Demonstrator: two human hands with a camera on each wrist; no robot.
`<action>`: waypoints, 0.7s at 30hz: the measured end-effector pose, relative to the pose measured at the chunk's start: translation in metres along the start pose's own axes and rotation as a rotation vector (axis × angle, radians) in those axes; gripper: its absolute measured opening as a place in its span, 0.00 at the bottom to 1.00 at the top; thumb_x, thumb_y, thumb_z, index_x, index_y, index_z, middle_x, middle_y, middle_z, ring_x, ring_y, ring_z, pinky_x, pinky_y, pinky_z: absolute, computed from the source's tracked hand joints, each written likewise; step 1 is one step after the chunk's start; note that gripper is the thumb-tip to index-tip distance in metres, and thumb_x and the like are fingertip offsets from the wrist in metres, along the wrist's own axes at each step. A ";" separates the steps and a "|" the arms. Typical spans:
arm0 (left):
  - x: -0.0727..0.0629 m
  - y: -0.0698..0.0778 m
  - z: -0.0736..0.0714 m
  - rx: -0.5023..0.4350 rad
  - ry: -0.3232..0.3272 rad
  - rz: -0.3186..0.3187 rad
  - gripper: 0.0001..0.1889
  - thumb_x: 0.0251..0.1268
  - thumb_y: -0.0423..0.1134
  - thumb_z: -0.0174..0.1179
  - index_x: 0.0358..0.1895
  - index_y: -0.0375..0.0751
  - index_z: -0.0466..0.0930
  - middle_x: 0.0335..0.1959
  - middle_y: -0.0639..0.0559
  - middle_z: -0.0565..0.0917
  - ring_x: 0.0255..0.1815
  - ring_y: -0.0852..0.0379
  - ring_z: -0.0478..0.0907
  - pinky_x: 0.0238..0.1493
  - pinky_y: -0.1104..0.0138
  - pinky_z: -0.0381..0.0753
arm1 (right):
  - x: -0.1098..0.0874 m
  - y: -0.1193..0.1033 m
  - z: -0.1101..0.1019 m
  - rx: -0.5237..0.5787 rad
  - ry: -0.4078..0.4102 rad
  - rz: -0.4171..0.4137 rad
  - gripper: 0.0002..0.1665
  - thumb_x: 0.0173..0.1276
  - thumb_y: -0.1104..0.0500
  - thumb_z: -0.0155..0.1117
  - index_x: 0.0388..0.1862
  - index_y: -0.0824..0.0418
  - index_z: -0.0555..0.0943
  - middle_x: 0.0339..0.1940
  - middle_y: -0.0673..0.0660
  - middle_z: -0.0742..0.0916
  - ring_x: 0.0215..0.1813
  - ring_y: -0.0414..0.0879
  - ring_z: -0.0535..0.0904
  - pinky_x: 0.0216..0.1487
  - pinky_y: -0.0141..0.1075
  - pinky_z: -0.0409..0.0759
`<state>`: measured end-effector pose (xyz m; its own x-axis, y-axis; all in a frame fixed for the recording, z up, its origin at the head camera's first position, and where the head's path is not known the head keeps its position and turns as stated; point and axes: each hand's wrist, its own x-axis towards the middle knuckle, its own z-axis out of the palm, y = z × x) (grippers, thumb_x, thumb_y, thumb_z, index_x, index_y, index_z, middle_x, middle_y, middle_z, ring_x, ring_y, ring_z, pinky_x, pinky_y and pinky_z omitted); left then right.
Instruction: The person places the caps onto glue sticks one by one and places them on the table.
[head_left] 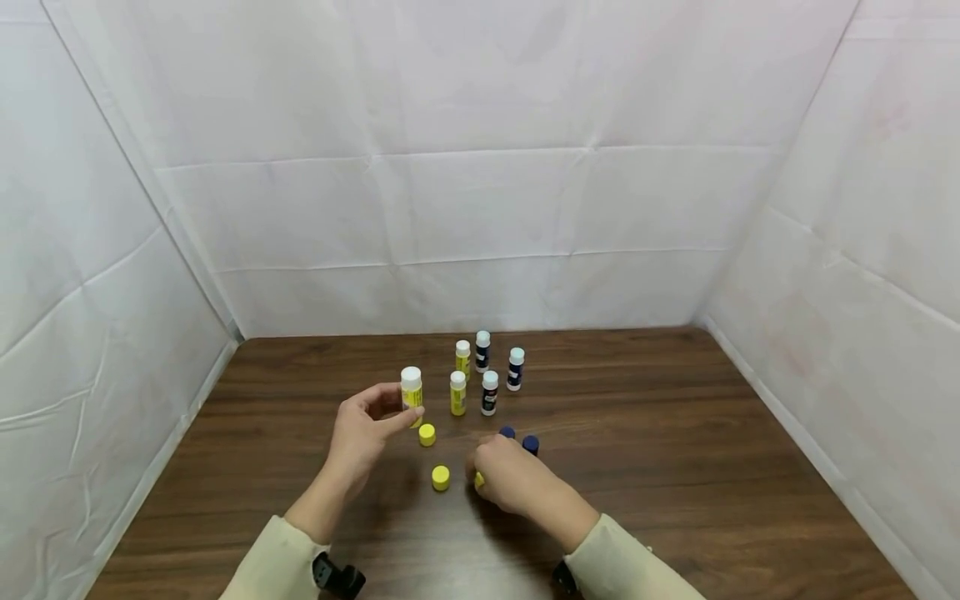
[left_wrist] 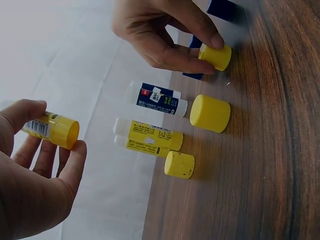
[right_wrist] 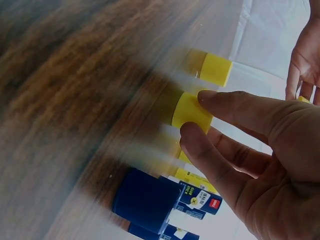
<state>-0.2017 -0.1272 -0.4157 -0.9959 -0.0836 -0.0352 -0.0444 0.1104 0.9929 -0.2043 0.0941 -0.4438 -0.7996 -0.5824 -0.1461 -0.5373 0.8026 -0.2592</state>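
My left hand (head_left: 360,437) holds a yellow glue stick (head_left: 412,387) between thumb and fingers, above the table. Its white end points up and its yellow end points down, with no cap on it. My right hand (head_left: 517,479) pinches a yellow cap (left_wrist: 215,56) between thumb and forefinger; whether the cap touches the table I cannot tell. Two more yellow caps, one farther back (head_left: 427,435) and one nearer (head_left: 440,477), stand on the wood between the hands. Just beyond my right hand are two navy caps (head_left: 531,444), one partly hidden by the hand in the head view.
Behind the caps, two yellow glue sticks (head_left: 458,396) and three navy glue sticks (head_left: 490,396) stand upright, white or pale ends up. The brown wooden table (head_left: 675,433) is bordered by white cloth walls (head_left: 480,208) at the back and sides.
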 end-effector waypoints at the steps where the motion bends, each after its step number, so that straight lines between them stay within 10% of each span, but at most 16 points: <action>1: -0.001 0.000 0.000 0.001 0.000 0.000 0.21 0.59 0.37 0.75 0.55 0.39 0.84 0.49 0.47 0.83 0.50 0.52 0.78 0.48 0.67 0.81 | 0.000 0.000 0.001 0.000 -0.001 -0.003 0.06 0.63 0.63 0.75 0.37 0.53 0.90 0.37 0.47 0.88 0.44 0.40 0.83 0.44 0.35 0.84; 21: -0.014 -0.001 0.000 -0.018 0.029 0.011 0.20 0.58 0.37 0.76 0.53 0.40 0.85 0.47 0.47 0.84 0.48 0.54 0.78 0.43 0.71 0.82 | -0.004 0.008 -0.001 -0.036 0.061 -0.085 0.05 0.64 0.62 0.74 0.38 0.52 0.90 0.37 0.46 0.90 0.42 0.39 0.85 0.40 0.32 0.83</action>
<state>-0.1881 -0.1261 -0.4162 -0.9936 -0.1108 -0.0217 -0.0321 0.0931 0.9951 -0.2055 0.1026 -0.4446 -0.7653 -0.6402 -0.0666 -0.6119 0.7557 -0.2337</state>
